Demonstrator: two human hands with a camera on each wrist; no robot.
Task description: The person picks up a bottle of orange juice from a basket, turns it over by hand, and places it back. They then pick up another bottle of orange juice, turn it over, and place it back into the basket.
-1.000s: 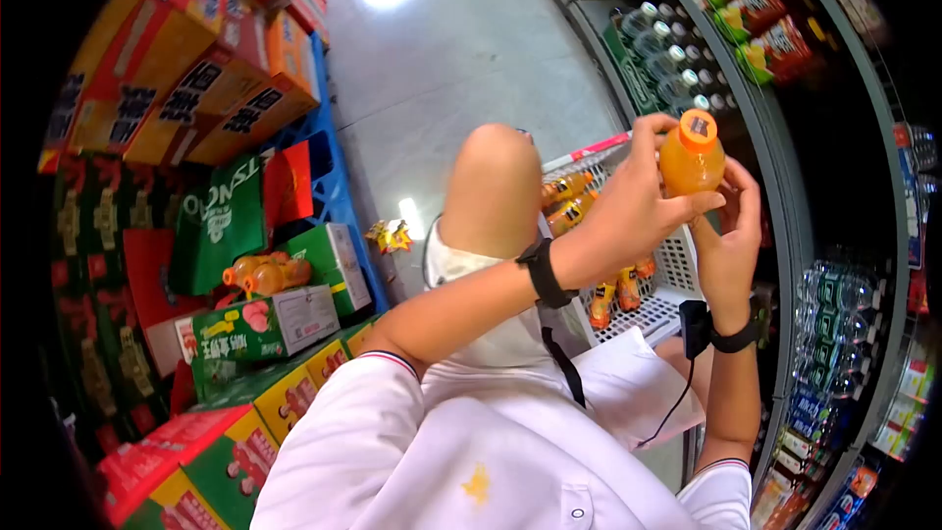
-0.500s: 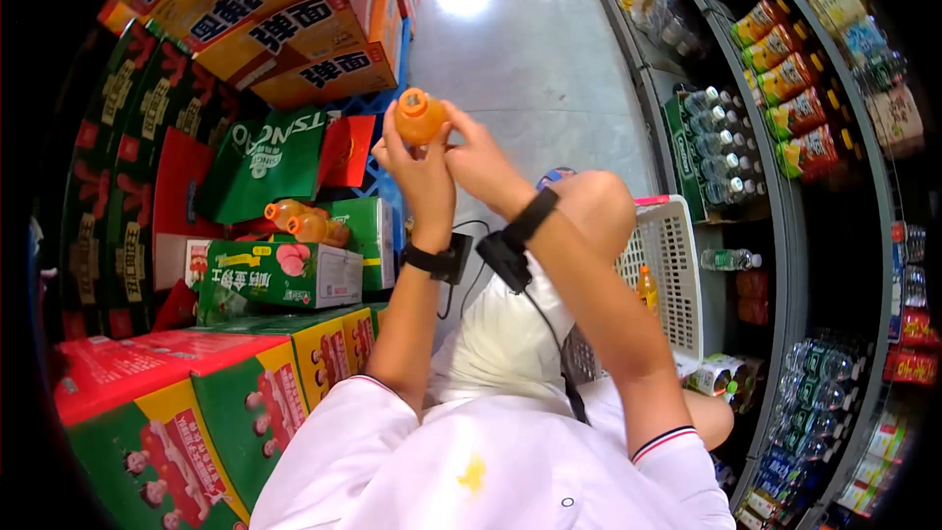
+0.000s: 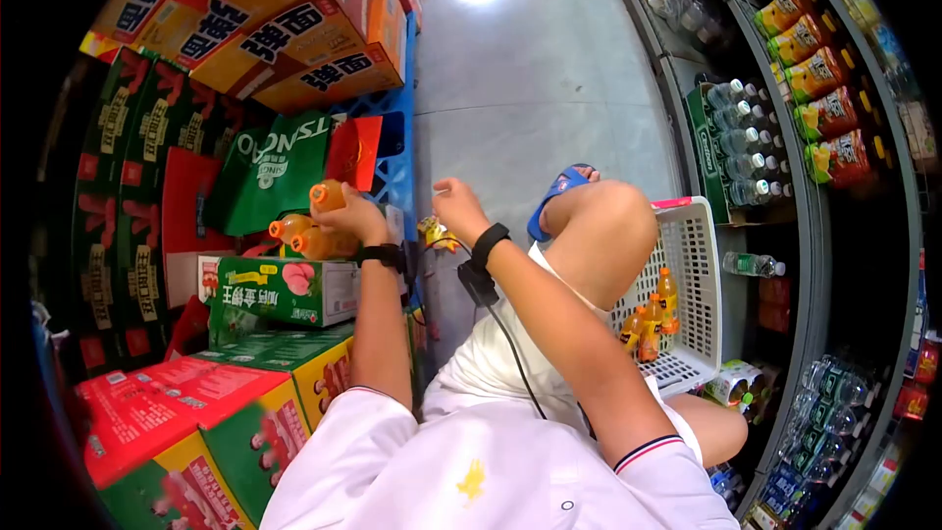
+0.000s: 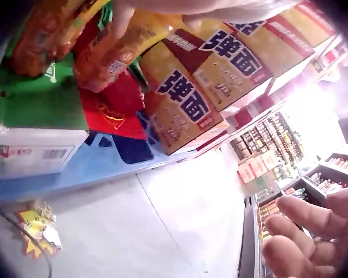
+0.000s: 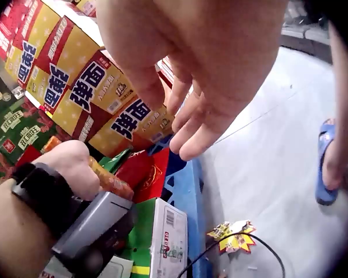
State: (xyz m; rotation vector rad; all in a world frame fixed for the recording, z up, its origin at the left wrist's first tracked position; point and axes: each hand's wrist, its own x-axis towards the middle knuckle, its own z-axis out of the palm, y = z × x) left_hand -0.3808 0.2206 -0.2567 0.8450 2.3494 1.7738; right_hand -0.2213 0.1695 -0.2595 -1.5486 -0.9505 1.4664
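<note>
My left hand [image 3: 358,218] grips an orange juice bottle [image 3: 328,197] with an orange cap, over a green carton. Two similar bottles [image 3: 316,243] lie on that carton [image 3: 280,287], right beside the held one. In the left wrist view the held bottle [image 4: 119,55] is tilted under the fingers, close to the other bottles [image 4: 40,43]. Over the aisle, my right hand [image 3: 461,208] hangs with loosely bent fingers and holds nothing. The right wrist view shows this right hand [image 5: 203,75] in front, with the left hand [image 5: 75,165] lower on the left.
A white basket [image 3: 699,280] with several orange bottles [image 3: 650,319] stands by my right leg. Stacked noodle cartons [image 3: 285,34] rise at the far left, near a blue pallet [image 3: 394,137]. Drink shelves [image 3: 721,49] line the right. A yellow starburst tag [image 5: 235,237] lies on the floor.
The bottle has gone from above the basket on the right, across the aisle, to the green carton on the left. Both hands held it before; the right hand has let go and moved apart.
</note>
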